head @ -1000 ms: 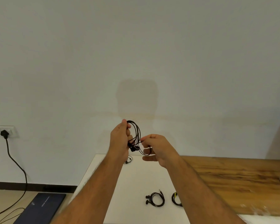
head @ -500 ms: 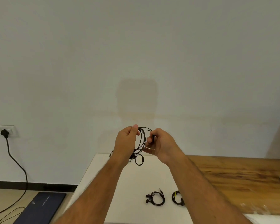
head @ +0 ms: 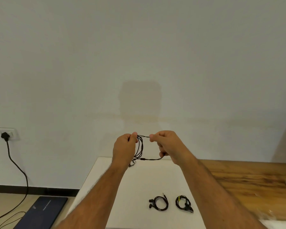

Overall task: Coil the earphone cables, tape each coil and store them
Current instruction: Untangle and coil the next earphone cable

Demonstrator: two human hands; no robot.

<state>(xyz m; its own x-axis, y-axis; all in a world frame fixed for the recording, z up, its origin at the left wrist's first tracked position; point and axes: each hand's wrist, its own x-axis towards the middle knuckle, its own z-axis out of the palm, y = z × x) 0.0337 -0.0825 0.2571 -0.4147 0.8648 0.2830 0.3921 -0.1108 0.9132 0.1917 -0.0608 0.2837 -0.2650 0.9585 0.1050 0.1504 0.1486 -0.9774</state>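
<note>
Earphone cable, black and partly wound, hangs in the air above the far edge of a white worktop as a person coils it: the left hand pinches the gathered loops, while the right hand grips the loose end in two places, at the thumb and fingertips above and in the curled fingers below. Two more sets lie near the worktop's near edge: a coiled pair with no tape that can be made out, and just to its right a coil bound with a yellow strip. A scrap of another cable shows behind the left wrist at the far edge; what it belongs to cannot be told. By this showing, one coil looks taped, one awaits tape, a third is half wound, and storing is not yet begun. No container is in view.
</note>
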